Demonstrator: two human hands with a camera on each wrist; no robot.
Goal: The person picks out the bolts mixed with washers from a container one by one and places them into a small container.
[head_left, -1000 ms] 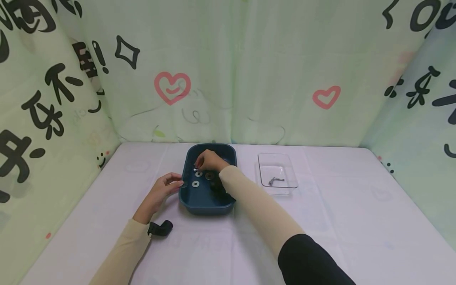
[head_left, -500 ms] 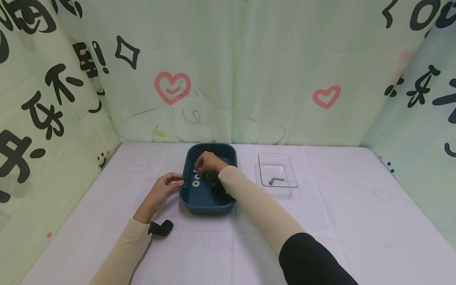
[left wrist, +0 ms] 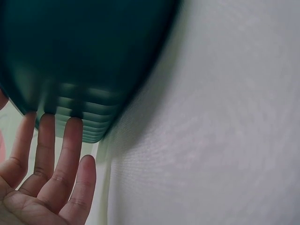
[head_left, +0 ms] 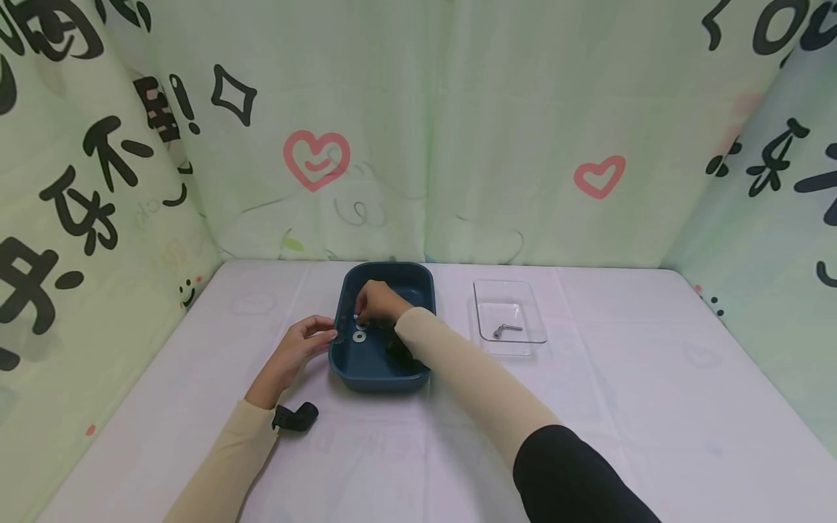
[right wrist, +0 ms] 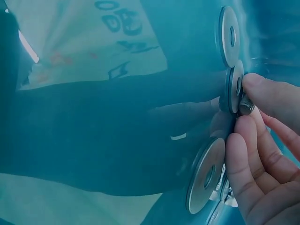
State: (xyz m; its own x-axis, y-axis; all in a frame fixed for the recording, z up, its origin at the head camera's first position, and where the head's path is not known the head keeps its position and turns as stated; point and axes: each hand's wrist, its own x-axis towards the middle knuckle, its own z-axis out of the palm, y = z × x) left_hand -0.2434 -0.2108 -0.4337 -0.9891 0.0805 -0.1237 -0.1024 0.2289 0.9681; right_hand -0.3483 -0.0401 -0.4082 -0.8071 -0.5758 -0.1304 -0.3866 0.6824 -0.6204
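In the head view my right hand (head_left: 381,299) reaches down into a dark blue tray (head_left: 382,386). The right wrist view shows its thumb and fingers pinching a small metal bolt (right wrist: 246,106), threaded end outward, close beside a flat washer (right wrist: 234,91). Two more washers, one farther up (right wrist: 229,38) and a larger-looking one (right wrist: 206,176), lie on the tray's shiny floor. Other bright metal pieces are partly hidden behind my fingers. My left hand (head_left: 297,357) touches the tray's left side; in the left wrist view its straight fingertips (left wrist: 72,129) meet the ribbed outer wall.
Right of the tray stands a clear plastic box (head_left: 510,312) with a silver bolt (head_left: 508,330) in it. A white cloth covers the table (head_left: 588,407). Printed curtains (head_left: 458,145) close off the back and both sides. A black wrist camera (head_left: 296,418) sits at my left cuff.
My right hand has shifted slightly nearer to me within the tray, and its fingers now hide more of the washers. The left hand and the clear box have stayed put.
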